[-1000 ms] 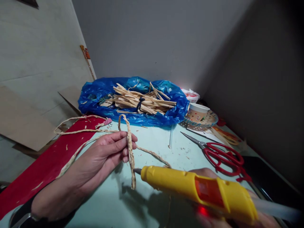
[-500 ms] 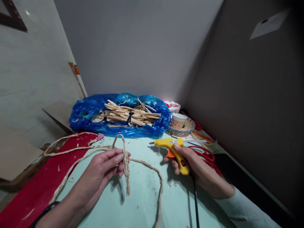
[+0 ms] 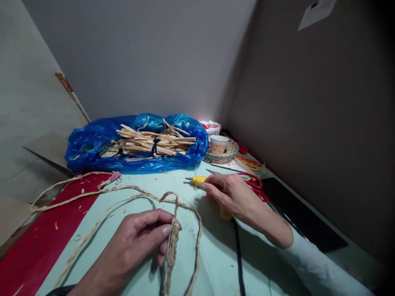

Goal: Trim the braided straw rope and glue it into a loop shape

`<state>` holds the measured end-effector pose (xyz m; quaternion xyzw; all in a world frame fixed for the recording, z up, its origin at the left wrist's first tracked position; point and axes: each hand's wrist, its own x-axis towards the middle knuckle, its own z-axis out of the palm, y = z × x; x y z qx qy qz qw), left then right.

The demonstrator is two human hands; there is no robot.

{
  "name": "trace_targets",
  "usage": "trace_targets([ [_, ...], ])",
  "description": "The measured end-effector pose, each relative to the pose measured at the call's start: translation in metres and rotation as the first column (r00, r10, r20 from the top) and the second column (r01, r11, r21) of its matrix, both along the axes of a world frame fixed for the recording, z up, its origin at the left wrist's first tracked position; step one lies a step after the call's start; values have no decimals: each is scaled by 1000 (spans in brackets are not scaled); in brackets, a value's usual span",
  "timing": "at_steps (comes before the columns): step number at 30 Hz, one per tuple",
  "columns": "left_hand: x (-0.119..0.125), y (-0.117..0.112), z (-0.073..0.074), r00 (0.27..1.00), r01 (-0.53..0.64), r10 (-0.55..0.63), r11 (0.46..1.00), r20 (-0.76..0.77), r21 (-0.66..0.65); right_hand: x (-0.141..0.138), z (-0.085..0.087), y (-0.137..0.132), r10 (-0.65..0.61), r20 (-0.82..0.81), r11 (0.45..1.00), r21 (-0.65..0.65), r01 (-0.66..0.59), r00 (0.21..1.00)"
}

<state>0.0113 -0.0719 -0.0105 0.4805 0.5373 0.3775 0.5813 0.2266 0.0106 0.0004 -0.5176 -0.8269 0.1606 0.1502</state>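
Note:
My left hand (image 3: 145, 236) pinches a flat strip of coiled straw braid (image 3: 173, 242) between thumb and fingers, above the light green tabletop. From the strip's top a loop of twisted straw cord (image 3: 199, 230) runs out and trails over the table on both sides. My right hand (image 3: 233, 195) is closed over a yellow glue gun (image 3: 199, 180) from above, low at the tabletop. The gun's nozzle points left; most of its body is hidden under the hand, and its black cable (image 3: 238, 255) runs toward me.
Behind lies a blue plastic bag (image 3: 83, 144) with a tied bundle of straw (image 3: 169, 144). A paper cup (image 3: 219, 146) stands in a woven tray (image 3: 231, 154). Red-handled scissors (image 3: 257, 185) and a flat black object (image 3: 296, 209) are at the right, red cloth (image 3: 58, 213) at the left.
My right hand has turned palm-down and lowered the glue gun to the tabletop. My left hand has come closer with the braid strip, and the view has shifted a little right.

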Motion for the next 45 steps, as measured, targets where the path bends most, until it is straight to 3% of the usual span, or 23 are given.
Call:
trace_targets([
  [2, 1, 0, 1, 998, 62, -61, 997, 28, -46, -12, 7, -6, 169, -354, 949, -192, -249, 920],
  [4, 1, 0, -1, 994, 101, -97, 992, 55, -76, -22, 9, -9, 134, -602, 859, -325, -395, 787],
  [6, 1, 0, -3, 991, 113, -104, 988, 83, -105, -30, 7, -11, 33, -716, 808, -392, -441, 697],
  [12, 0, -1, -6, 989, 80, -53, 976, 139, -201, -33, -6, -9, -90, -799, 784, -425, -453, 594],
  [17, 2, 1, -9, 993, 109, -98, 978, 72, -177, -31, -6, -11, -48, -792, 805, -391, -446, 608],
  [22, 1, 3, -9, 994, 65, -44, 977, 102, -204, -29, -10, -14, -33, -814, 831, -344, -437, 579],
  [25, 0, 4, -9, 988, 0, 33, 975, 149, -221, -27, -15, -17, 57, -797, 876, -249, -412, 602],
  [28, -3, 5, -10, 974, -34, 84, 972, 211, -231, -24, -19, -21, 204, -731, 937, -48, -347, 651],
  [31, -5, 4, -11, 953, -46, 119, 966, 280, -256, -23, -21, -26, 294, -652, 951, 126, -283, 698],
  [38, -2, 9, -1, 919, -121, 213, 953, 331, -277, -23, -24, -34, 485, -645, 875, 348, -337, 591],
  [41, 0, 13, 3, 910, -141, 233, 952, 342, -272, -22, -23, -39, 558, -581, 830, 405, -384, 593],
  [45, -3, 11, 2, 901, -178, 266, 947, 343, -268, -22, -23, -48, 617, -440, 776, 478, -412, 652],
])
